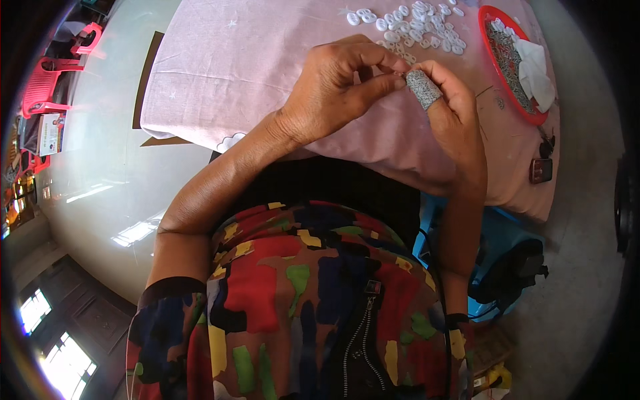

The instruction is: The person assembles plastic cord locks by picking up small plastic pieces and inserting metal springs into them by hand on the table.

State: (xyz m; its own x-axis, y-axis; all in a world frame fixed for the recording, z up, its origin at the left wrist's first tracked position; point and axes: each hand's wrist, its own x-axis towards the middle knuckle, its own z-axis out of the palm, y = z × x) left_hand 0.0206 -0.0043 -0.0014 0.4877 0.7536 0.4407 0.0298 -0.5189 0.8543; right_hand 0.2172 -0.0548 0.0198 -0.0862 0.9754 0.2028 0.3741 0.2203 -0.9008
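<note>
My left hand and my right hand meet above the pink tablecloth. Both are closed in a pinch, fingertips almost touching, around something too small to make out. Grey speckled wrap covers my right thumb. Just beyond my fingers lies a loose heap of small white oval rings. A few beige oval pieces sit between that heap and my fingertips, partly hidden by them.
A red-rimmed tray of small grey metal pieces stands at the right, a white cloth over its edge. Nearby are thin sticks or wires and a small dark red device. A blue stool with a black bag is below.
</note>
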